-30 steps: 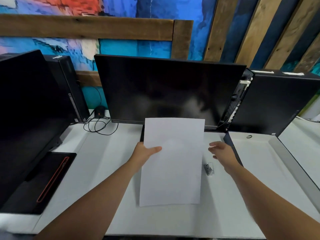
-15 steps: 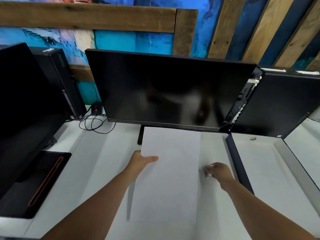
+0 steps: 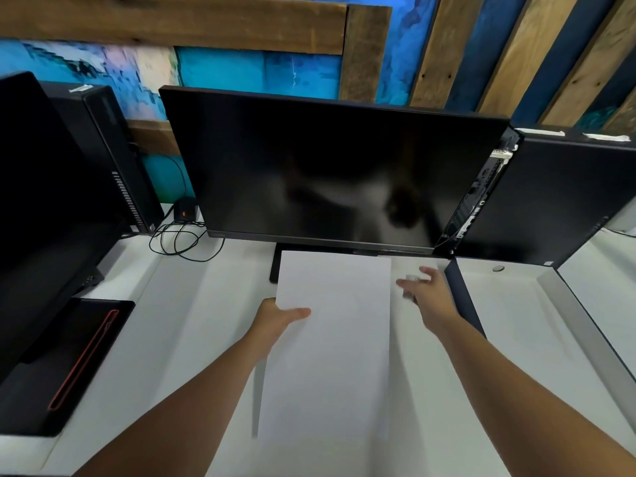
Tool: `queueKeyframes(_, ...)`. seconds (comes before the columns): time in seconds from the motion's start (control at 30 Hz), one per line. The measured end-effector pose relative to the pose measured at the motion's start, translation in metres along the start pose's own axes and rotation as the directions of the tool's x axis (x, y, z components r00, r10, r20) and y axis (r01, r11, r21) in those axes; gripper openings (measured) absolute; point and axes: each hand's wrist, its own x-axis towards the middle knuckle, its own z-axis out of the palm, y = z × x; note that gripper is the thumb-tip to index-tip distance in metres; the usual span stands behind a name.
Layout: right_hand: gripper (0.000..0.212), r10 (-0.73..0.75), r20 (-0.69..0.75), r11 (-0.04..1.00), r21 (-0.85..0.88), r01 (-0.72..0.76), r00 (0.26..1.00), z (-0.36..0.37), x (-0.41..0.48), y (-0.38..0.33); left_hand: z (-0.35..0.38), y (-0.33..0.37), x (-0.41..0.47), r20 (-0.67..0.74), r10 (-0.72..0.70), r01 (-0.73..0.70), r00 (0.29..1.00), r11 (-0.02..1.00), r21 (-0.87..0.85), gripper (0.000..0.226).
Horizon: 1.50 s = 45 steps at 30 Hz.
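A blank white sheet of paper [image 3: 330, 339] hovers just over the white table [image 3: 172, 321] in front of the black monitor [image 3: 327, 166]. My left hand [image 3: 275, 318] grips its left edge, thumb on top. Right of the sheet, my right hand [image 3: 430, 297] is lifted with its fingers spread and blurred. It pinches a small clear packet [image 3: 410, 278] between thumb and fingers.
An open computer tower [image 3: 557, 194] stands at the right, with its side panel [image 3: 516, 321] lying flat beside my right arm. At the left are a second monitor [image 3: 34, 201], its black base [image 3: 69, 359], another tower [image 3: 113, 149] and loose cables [image 3: 179, 239].
The sheet has gone from raised and upright to nearly flat over the table. My right hand reached down to the small packet on the table and lifted it forward.
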Motion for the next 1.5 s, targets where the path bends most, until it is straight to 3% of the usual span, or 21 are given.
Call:
queueKeyframes(0.1, 0.061, -0.113, -0.033, 0.993, -0.031, 0.112, 0.993, 0.016, 0.003, -0.030, 0.001, 0.000, -0.001, -0.003, -0.003, 0.003, 1.000, 1.000, -0.005, 0.019)
queueKeyframes(0.23, 0.040, -0.201, 0.068, 0.979, 0.049, 0.198, 0.977, 0.045, 0.000, -0.065, 0.000, 0.001, 0.000, 0.005, -0.011, 0.011, 1.000, 1.000, -0.016, 0.023)
queueKeyframes(0.4, 0.038, -0.132, 0.175, 0.991, 0.040, 0.127, 0.976, 0.093, -0.012, -0.086, 0.003, 0.003, 0.000, 0.004, -0.017, 0.017, 1.000, 1.000, -0.014, 0.023)
queueKeyframes(0.5, 0.007, -0.075, 0.228, 0.997, -0.003, 0.078, 0.971, 0.118, -0.021, -0.093, 0.007, 0.004, -0.002, -0.002, -0.021, 0.021, 1.000, 1.000, -0.002, 0.020)
queueKeyframes(0.6, 0.003, -0.090, 0.223, 0.996, -0.005, 0.094, 0.971, 0.138, -0.022, -0.092, 0.010, 0.001, -0.004, 0.005, -0.020, 0.020, 1.000, 1.000, 0.015, 0.024)
queueKeyframes(0.77, 0.029, -0.166, 0.236, 0.980, -0.071, 0.188, 0.957, 0.154, -0.022, -0.084, 0.010, -0.003, -0.005, 0.016, -0.013, 0.013, 1.000, 1.000, 0.018, 0.020)
queueKeyframes(0.9, 0.023, -0.242, 0.263, 0.937, -0.185, 0.295, 0.934, 0.158, -0.027, -0.082, 0.009, -0.004, -0.005, 0.012, -0.027, 0.027, 1.000, 0.999, 0.019, 0.023)
queueKeyframes(1.17, 0.058, -0.363, 0.296, 0.833, -0.322, 0.450, 0.883, 0.161, -0.035, -0.076, 0.008, -0.003, -0.005, -0.006, -0.033, 0.033, 0.999, 0.999, -0.002, 0.024)
queueKeyframes(1.5, 0.033, -0.380, 0.282, 0.799, -0.381, 0.466, 0.881, 0.170, -0.039, -0.071, 0.006, -0.003, -0.006, -0.004, -0.027, 0.027, 1.000, 0.999, -0.024, 0.022)
